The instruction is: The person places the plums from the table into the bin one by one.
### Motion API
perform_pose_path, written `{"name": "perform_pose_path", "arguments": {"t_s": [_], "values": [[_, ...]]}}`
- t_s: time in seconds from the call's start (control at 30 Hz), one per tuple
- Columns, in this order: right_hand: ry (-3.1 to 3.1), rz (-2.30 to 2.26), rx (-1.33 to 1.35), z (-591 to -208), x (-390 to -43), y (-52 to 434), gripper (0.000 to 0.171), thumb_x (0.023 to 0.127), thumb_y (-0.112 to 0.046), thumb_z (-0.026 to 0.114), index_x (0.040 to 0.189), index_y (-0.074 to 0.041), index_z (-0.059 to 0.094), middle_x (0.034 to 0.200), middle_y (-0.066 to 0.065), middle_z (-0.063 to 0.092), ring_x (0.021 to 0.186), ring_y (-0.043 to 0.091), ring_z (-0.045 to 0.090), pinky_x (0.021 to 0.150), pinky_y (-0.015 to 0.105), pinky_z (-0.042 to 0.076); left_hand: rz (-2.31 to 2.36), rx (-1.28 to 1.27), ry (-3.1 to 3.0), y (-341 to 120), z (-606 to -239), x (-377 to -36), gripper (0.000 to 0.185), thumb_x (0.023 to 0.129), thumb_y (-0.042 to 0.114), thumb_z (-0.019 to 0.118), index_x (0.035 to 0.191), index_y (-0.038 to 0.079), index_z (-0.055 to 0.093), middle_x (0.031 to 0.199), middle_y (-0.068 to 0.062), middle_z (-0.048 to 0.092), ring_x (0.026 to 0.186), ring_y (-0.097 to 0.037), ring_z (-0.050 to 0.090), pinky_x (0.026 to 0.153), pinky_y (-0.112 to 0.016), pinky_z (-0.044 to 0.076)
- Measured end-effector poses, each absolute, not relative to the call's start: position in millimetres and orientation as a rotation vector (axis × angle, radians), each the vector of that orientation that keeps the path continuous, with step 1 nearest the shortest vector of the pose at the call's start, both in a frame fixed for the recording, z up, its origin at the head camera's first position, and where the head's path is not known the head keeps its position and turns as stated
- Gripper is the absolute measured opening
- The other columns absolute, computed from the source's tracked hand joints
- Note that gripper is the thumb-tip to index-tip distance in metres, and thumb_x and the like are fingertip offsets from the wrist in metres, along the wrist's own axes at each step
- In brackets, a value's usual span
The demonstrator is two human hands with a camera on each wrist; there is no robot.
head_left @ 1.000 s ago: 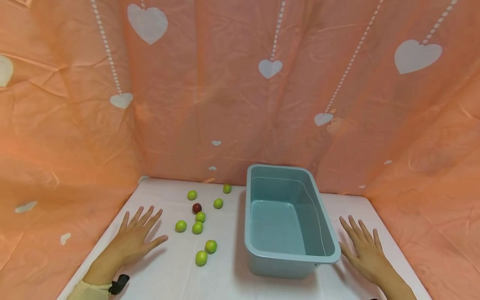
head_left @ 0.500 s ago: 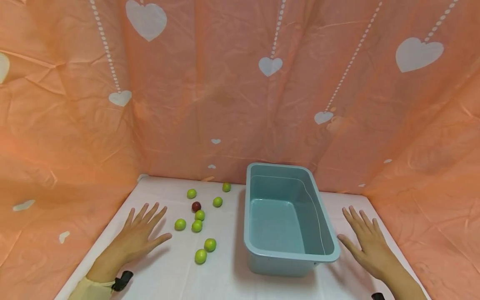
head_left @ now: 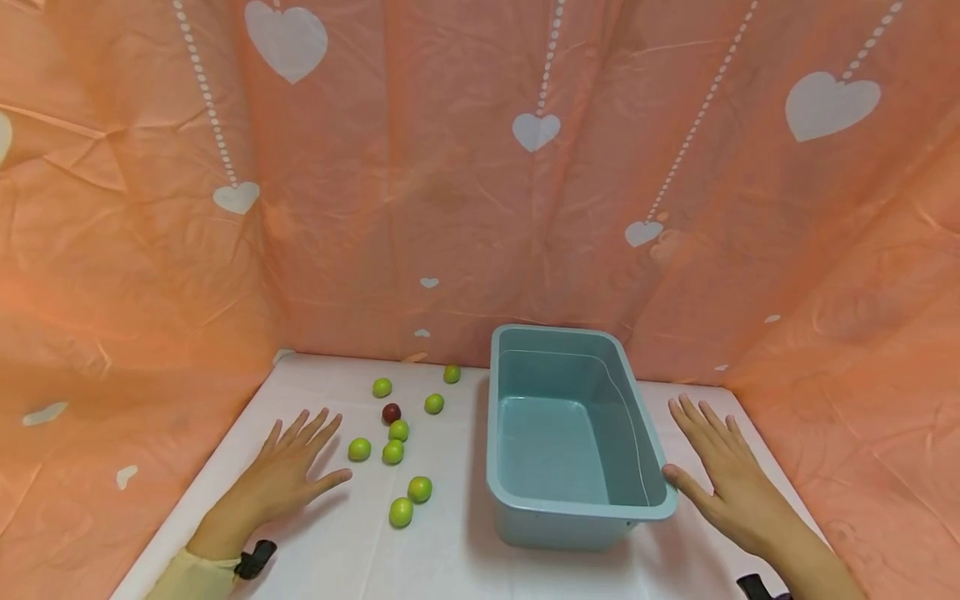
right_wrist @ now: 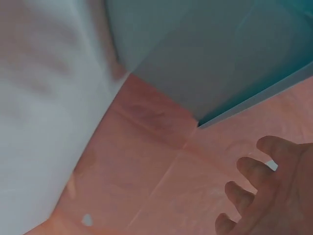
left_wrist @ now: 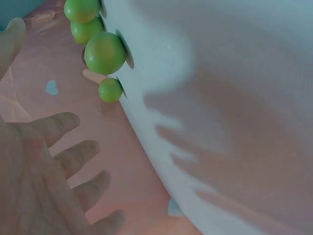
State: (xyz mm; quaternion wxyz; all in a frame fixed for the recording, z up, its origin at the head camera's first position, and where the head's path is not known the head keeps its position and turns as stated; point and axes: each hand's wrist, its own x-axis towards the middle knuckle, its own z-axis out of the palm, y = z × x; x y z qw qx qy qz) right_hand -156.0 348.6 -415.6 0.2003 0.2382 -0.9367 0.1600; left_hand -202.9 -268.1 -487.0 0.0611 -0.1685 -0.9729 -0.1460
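My left hand [head_left: 288, 471] hovers with spread fingers over the left side of the table, its shadow beneath it. Just right of it lie several small green fruits [head_left: 359, 449] and one dark red fruit [head_left: 392, 413], scattered on the white cloth. In the left wrist view some green fruits [left_wrist: 105, 53] show beyond the palm. A grey-blue plastic tub [head_left: 555, 506] stands right of the fruits, with nothing inside. My right hand [head_left: 727, 492] is held beside the tub's right wall, fingers spread, thumb tip right at the rim. Neither hand holds anything.
A white cloth [head_left: 330, 575] covers the table. Orange sheets with white hearts [head_left: 450, 208] hang at the back and on both sides, close to the table's edges. The tub's far end is near the back sheet.
My left hand has shifted right, closer to the fruits. My right hand has moved up and forward along the tub, its thumb now at the rim. Fruits and tub have stayed put.
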Motion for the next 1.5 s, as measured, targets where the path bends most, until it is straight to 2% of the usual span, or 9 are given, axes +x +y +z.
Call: {"name": "perform_pose_path", "arguments": {"t_s": [0.13,0.37,0.57,0.67,0.83,1.13,1.3,1.5], "values": [[-2.604,0.42,0.696,-411.8,-153.2,339.4,0.09,0.097,-0.032,0.079,0.17,-0.013,0.031,0.174,0.016,0.031,0.166,0.017,0.009,0.132,0.032,-0.006,-0.435,-0.524,-2.948,-267.2,-489.9,-206.8,0.09,0.097,0.062,0.071,0.16,0.002,0.047,0.166,-0.028,0.04,0.154,-0.055,0.031,0.122,-0.075,0.018],[-2.627,0.415,0.731,-408.4,-151.2,326.4,0.093,0.097,-0.036,0.08,0.171,-0.012,0.029,0.174,0.017,0.031,0.166,0.019,0.012,0.132,0.029,-0.004,-0.454,-0.547,-2.975,-265.2,-493.1,-213.0,0.089,0.097,0.06,0.072,0.158,0.0,0.049,0.163,-0.029,0.045,0.151,-0.054,0.037,0.123,-0.071,0.024],[-2.607,0.389,0.794,-408.6,-151.3,320.1,0.099,0.094,-0.038,0.083,0.17,-0.007,0.029,0.175,0.012,0.03,0.165,0.008,0.008,0.132,0.027,-0.003,-0.457,-0.578,-3.006,-263.1,-495.5,-219.6,0.088,0.098,0.06,0.071,0.158,0.0,0.049,0.161,-0.027,0.047,0.15,-0.051,0.041,0.123,-0.069,0.028],[-2.606,0.391,0.807,-409.4,-152.1,317.4,0.101,0.093,-0.039,0.083,0.17,-0.006,0.028,0.174,0.013,0.032,0.165,0.007,0.007,0.132,0.027,-0.003,-0.457,-0.588,-3.0,-263.0,-497.6,-222.5,0.087,0.098,0.059,0.071,0.158,0.0,0.049,0.161,-0.026,0.049,0.149,-0.05,0.043,0.123,-0.068,0.03],[-2.612,0.402,0.814,-411.1,-152.9,313.9,0.104,0.09,-0.04,0.086,0.169,-0.004,0.029,0.171,0.019,0.036,0.165,0.007,0.007,0.131,0.026,-0.003,-0.469,-0.612,-2.992,-262.2,-499.8,-225.1,0.085,0.098,0.058,0.072,0.157,0.0,0.051,0.158,-0.026,0.051,0.148,-0.047,0.046,0.121,-0.067,0.034],[-2.599,0.414,0.844,-412.3,-150.4,313.3,0.108,0.089,-0.047,0.085,0.169,-0.002,0.028,0.172,0.021,0.033,0.165,0.009,0.008,0.131,0.025,-0.001,-0.485,-0.621,-3.015,-258.3,-501.0,-230.3,0.076,0.099,0.049,0.075,0.154,0.0,0.055,0.155,-0.024,0.056,0.144,-0.046,0.051,0.118,-0.065,0.039],[-2.639,0.462,0.825,-413.4,-148.6,313.9,0.108,0.09,-0.047,0.084,0.17,-0.003,0.026,0.174,0.019,0.029,0.164,0.007,0.007,0.129,0.019,-0.002,-0.496,-0.611,-3.03,-256.6,-503.4,-233.5,0.07,0.099,0.042,0.078,0.153,0.002,0.057,0.151,-0.02,0.06,0.141,-0.044,0.054,0.116,-0.063,0.042],[-2.661,0.512,0.822,-414.1,-147.8,314.3,0.11,0.091,-0.046,0.084,0.171,-0.005,0.021,0.175,0.02,0.026,0.165,0.013,0.011,0.127,0.014,0.0,-0.492,-0.59,-3.031,-253.7,-505.9,-236.9,0.055,0.1,0.032,0.078,0.146,0.006,0.064,0.142,-0.015,0.067,0.135,-0.04,0.061,0.112,-0.062,0.047]]}}
